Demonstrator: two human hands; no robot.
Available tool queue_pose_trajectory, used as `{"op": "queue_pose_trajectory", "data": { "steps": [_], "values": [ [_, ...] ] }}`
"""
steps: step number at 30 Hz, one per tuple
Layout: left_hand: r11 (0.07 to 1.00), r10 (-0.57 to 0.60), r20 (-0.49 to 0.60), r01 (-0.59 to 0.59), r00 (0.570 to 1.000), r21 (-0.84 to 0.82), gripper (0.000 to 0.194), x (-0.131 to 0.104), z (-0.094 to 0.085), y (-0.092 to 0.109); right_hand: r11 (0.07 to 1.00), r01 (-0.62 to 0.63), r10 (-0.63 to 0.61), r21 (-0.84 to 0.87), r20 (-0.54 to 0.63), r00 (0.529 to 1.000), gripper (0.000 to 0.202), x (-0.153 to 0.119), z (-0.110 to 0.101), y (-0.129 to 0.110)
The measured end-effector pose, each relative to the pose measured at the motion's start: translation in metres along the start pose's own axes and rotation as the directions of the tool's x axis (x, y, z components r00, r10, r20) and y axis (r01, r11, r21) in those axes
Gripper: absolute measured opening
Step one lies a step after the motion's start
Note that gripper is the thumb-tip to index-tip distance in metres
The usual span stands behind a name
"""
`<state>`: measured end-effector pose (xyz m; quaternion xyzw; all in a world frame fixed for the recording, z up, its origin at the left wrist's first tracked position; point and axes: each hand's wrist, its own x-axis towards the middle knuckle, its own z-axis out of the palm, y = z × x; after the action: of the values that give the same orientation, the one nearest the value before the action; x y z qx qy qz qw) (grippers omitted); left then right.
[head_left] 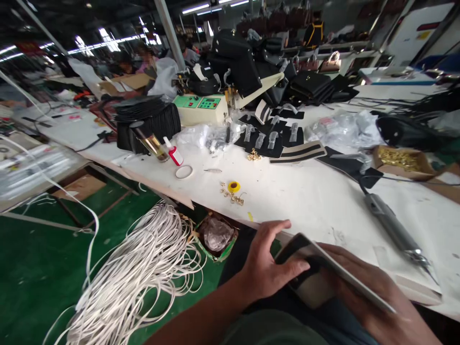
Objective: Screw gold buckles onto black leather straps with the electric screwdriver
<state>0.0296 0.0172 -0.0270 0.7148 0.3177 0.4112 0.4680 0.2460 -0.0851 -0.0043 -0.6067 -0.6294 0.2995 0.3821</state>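
At the table's front edge, a flat bag panel (312, 290) with black and beige stripes is held tilted above my lap. My left hand (264, 263) grips its left side, thumb across the striped face and forefinger stretched out. On the other side, my right hand (373, 287) lies along the back and edge of the panel, its fingertips partly hidden. A grey electric screwdriver (393, 230) rests on the table to the right. Farther in are small gold metal fittings (237, 199) and a yellow roll of tape (234, 186).
A white table (294, 196) carries black panels with wrapped handles (273, 139), a red-labelled bottle (174, 153), a white ring (183, 172) and a machine with green controls (201, 110). A box of gold hardware (406, 160) stands right. White cords (136, 282) cover the floor at left.
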Motion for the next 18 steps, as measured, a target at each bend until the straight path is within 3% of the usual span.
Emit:
{"op": "queue_pose_trajectory", "data": {
  "steps": [2,4,6,9,10,12,13,16,18],
  "values": [
    [0.982,-0.109,0.070,0.118,0.992,-0.149,0.042,0.001,-0.012,0.003,0.998,0.045,-0.050,0.035,0.164,0.985,0.042,0.020,0.012,-0.016],
    [0.942,-0.218,0.092,0.234,0.972,-0.239,0.027,-0.002,-0.022,-0.002,0.996,0.005,-0.027,0.092,0.241,0.970,0.043,0.036,0.019,-0.026],
    [0.904,-0.317,0.069,0.323,0.946,-0.281,0.025,-0.008,-0.033,-0.009,0.979,-0.073,0.015,0.190,0.290,0.957,0.046,0.052,0.020,-0.026],
    [0.852,-0.414,0.042,0.403,0.909,-0.333,0.024,-0.021,-0.048,-0.017,0.927,-0.201,0.118,0.317,0.261,0.958,0.055,0.088,0.024,-0.010],
    [0.842,-0.422,0.040,0.408,0.906,-0.353,0.023,-0.025,-0.051,-0.018,0.924,-0.224,0.176,0.311,0.174,0.969,0.055,0.103,0.031,-0.003],
    [0.833,-0.402,0.046,0.386,0.914,-0.397,0.022,-0.030,-0.056,-0.017,0.961,-0.214,0.212,0.178,0.030,0.977,0.049,0.136,0.053,0.009],
    [0.826,-0.391,0.054,0.376,0.919,-0.421,0.021,-0.031,-0.057,-0.016,0.979,-0.183,0.182,0.089,0.015,0.983,0.044,0.152,0.068,0.014],
    [0.805,-0.396,0.072,0.384,0.915,-0.453,0.024,-0.037,-0.058,-0.012,0.978,-0.094,0.104,-0.187,0.041,0.994,0.033,0.189,0.115,0.020],
    [0.797,-0.429,0.075,0.416,0.900,-0.438,0.030,-0.044,-0.058,-0.012,0.952,-0.041,0.062,-0.303,0.062,0.996,0.031,0.198,0.139,0.020]
  ]
}}
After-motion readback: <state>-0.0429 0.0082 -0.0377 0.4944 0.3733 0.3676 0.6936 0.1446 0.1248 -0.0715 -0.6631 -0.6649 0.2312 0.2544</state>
